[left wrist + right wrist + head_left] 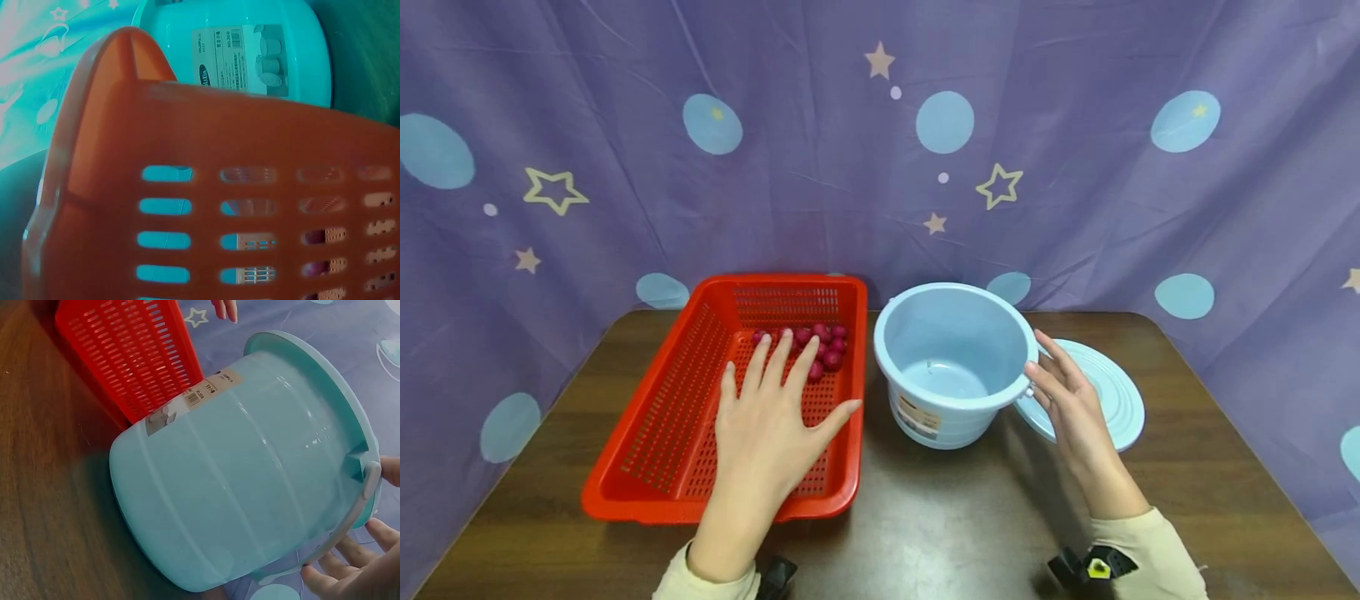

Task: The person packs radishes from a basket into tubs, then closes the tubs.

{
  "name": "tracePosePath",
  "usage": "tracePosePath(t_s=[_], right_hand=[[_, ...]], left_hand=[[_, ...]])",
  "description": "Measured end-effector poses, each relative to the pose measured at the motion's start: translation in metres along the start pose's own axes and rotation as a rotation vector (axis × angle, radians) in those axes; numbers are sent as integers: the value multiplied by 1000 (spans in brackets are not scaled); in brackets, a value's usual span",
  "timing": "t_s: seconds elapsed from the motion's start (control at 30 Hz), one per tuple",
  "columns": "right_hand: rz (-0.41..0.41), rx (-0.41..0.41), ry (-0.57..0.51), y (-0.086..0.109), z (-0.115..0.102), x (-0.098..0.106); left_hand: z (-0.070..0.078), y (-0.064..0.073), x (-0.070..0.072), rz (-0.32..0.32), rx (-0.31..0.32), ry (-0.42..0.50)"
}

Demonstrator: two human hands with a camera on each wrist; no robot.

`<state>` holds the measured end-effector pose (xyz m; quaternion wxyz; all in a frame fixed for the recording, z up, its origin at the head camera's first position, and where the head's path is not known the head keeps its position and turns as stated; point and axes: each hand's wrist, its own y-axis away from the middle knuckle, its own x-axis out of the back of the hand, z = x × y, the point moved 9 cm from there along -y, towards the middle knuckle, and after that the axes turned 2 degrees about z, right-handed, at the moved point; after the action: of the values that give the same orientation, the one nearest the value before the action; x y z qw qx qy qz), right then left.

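Observation:
My left hand point(767, 429) hangs over the red basket point(658, 492), its fingers spread and holding nothing. Several small round dark-red pieces point(833, 360), perhaps fruit or radishes, lie inside near the right wall; some are behind my fingertips. To the right stands a light-blue bucket point(955, 312) with a paper label; apart from a tiny mark on the floor, nothing shows inside. My right hand point(1071, 400) touches the rim's right side with loosely extended fingers. In the right wrist view, thumb and fingers sit about the bucket's handle point(337, 536).
A round light-blue lid point(1116, 396) lies on the table behind my right hand. The brown wooden table point(940, 508) runs back to a purple curtain point(820, 167) printed with stars and spots. In the left wrist view the basket's wall point(187, 125) blocks most of the picture.

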<state>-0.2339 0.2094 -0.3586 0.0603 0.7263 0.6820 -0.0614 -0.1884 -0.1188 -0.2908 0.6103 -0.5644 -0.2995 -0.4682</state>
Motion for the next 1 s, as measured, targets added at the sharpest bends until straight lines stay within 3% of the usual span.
tracePosePath(t_s=[0.37,0.53,0.73,1.0], right_hand=[[-24,25,16,2,0,-6],[-20,7,31,3,1,-5],[-34,14,35,4,1,-6],[-40,18,55,7,1,-7]], left_hand=[[-2,4,12,18,-4,30],[5,6,13,-38,-45,41],[13,1,27,-73,-156,8],[16,-12,36,-213,-245,96]])
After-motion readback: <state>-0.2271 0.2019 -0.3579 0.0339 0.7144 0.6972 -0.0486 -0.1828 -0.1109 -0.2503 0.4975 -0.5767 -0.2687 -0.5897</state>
